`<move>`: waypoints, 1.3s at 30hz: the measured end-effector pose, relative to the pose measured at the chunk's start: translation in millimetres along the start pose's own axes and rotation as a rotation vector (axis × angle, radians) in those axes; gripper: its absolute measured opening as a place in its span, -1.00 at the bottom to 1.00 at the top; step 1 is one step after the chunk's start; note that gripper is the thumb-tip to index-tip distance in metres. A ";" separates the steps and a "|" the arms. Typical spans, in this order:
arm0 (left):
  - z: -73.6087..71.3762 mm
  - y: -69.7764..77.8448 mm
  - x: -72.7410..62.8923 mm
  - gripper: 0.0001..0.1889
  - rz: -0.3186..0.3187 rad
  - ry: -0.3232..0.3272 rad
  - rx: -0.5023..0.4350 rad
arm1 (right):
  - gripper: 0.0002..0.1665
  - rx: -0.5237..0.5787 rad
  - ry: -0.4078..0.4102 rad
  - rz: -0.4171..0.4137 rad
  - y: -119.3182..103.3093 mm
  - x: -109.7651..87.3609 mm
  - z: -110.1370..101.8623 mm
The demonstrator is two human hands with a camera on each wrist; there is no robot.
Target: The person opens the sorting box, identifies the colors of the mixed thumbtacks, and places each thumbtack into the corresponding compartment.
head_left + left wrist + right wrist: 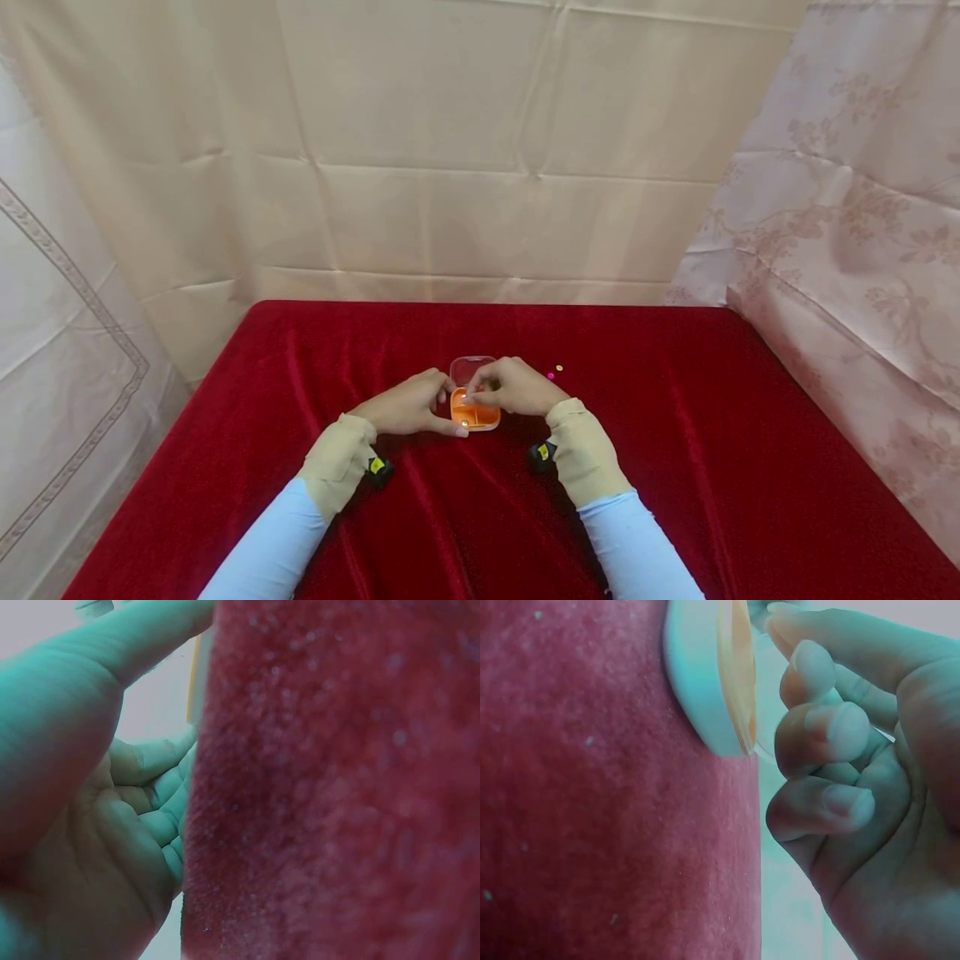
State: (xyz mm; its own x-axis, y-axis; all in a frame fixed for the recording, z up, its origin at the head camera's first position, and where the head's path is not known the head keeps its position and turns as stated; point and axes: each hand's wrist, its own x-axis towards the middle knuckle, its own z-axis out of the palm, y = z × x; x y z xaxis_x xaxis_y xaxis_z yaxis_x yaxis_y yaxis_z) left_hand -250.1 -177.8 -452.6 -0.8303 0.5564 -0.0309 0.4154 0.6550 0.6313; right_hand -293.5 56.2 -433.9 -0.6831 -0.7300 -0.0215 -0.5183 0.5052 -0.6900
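A small orange compartment box (486,417) with a white outer shell, like a pill box, sits on the red cloth in the head view. Its clear lid (467,364) stands open at the far side. My left hand (411,406) holds the box from the left, thumb at the near edge and fingers by the hinge side. A small shiny piece (465,424) lies in the near left compartment. Over the box, my right hand (522,387) has thumb and forefinger brought together, the other fingers curled; I cannot tell whether a tiny piece is between the tips.
A pink disc (551,376) and a yellowish disc (559,367), both tiny, lie on the cloth just beyond the right hand. The red velvet cloth (720,450) covers the table in soft folds. Beige curtains (480,167) hang behind its far edge.
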 end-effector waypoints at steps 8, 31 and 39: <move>0.8 -2.4 1.0 -0.36 -0.008 0.018 0.020 | -0.94 0.079 -0.028 0.018 4.1 -5.0 -4.4; -2.2 -5.8 -1.2 -0.36 0.002 0.028 0.028 | -0.94 0.163 -0.012 0.068 13.3 -9.9 -13.8; -3.1 -6.0 -1.3 -0.38 -0.014 0.025 0.014 | -0.94 0.172 0.010 0.084 21.2 -13.2 -17.8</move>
State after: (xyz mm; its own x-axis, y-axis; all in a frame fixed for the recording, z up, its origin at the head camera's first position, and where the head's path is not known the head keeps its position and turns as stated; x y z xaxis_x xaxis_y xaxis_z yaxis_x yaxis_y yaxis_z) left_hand -252.7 -184.0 -454.0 -0.8454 0.5338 -0.0203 0.4082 0.6700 0.6201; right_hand -304.6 84.8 -435.4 -0.7259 -0.6835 -0.0771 -0.3645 0.4773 -0.7996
